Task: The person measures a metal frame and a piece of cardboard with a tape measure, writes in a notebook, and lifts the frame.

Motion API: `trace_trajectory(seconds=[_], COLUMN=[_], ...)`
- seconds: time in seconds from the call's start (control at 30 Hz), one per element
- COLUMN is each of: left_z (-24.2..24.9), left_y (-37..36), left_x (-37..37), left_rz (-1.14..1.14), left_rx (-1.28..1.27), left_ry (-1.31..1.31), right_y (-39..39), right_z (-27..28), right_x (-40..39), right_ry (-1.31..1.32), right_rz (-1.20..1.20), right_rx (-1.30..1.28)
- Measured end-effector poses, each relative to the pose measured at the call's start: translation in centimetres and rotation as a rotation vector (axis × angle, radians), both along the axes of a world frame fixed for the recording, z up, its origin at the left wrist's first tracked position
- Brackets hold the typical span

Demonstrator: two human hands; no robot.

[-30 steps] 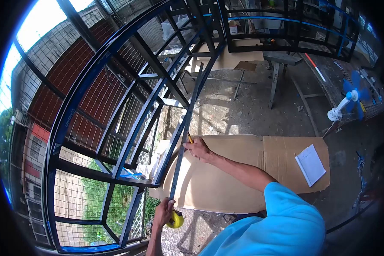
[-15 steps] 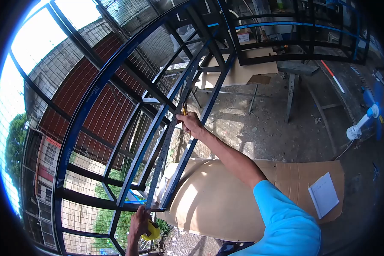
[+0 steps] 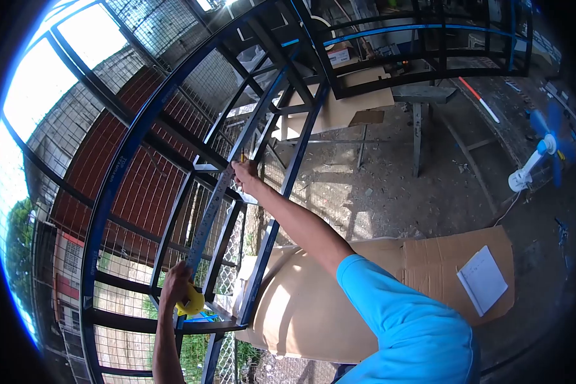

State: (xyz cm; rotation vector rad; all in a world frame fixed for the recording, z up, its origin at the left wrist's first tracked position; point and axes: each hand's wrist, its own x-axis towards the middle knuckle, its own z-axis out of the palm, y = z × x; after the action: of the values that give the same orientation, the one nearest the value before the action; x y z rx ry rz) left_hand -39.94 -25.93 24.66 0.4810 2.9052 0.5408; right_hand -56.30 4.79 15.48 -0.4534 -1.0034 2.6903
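Note:
My left hand (image 3: 175, 283) is closed around a yellow tape measure (image 3: 191, 301) beside the lower part of a dark metal frame (image 3: 227, 238). From its case the tape blade (image 3: 203, 230) stretches up along a bar of that frame to my right hand (image 3: 244, 174). The fingers of my right hand are closed at the far end of the blade. A slim yellowish pencil (image 3: 242, 155) sticks up from them. Part of the blade's end is hidden by the fingers.
Brown cardboard (image 3: 326, 294) lies at the front, with a white notepad (image 3: 482, 280) on its right part. A small blue-and-white fan (image 3: 531, 163) stands at the right. Behind are a sawhorse (image 3: 417, 128) and another dark frame (image 3: 429, 75). Wire mesh lines the left.
Both hands have shifted left with the tape measure, from the nearer bar to one farther left. The left hand has also risen. The view has turned slightly.

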Motion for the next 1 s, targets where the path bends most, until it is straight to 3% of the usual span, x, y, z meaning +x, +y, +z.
trace_trajectory(seconds=[0.3, 0.4, 0.7, 0.87, 0.93, 1.0], left_z=[0.9, 0.8, -0.5, -1.3, -1.8, -1.7], left_y=[2.6, 3.9, 5.9, 5.7, 5.5, 6.1], left_x=[-5.2, -6.1, -6.3, -6.0, -6.3, -6.7], left_rz=[0.019, 0.108, 0.042, 0.131, 0.018, 0.142], left_rx=[-0.197, -0.144, -0.081, -0.188, -0.253, -0.240], left_ry=[0.415, 0.292, 0.211, 0.227, 0.292, 0.202], right_y=[2.8, 3.1, 5.7, 5.1, 5.1, 5.1], right_z=[2.1, 3.0, 1.6, 0.2, -0.3, -0.8], right_x=[-5.5, -7.2, -7.5, -6.5, -6.6, -7.1], right_ry=[0.043, 0.045, 0.107, 0.012, 0.036, 0.065], right_rz=[0.022, -0.025, 0.030, 0.055, 0.062, 0.038], right_rx=[-0.011, -0.004, -0.077, 0.010, 0.010, 0.022])
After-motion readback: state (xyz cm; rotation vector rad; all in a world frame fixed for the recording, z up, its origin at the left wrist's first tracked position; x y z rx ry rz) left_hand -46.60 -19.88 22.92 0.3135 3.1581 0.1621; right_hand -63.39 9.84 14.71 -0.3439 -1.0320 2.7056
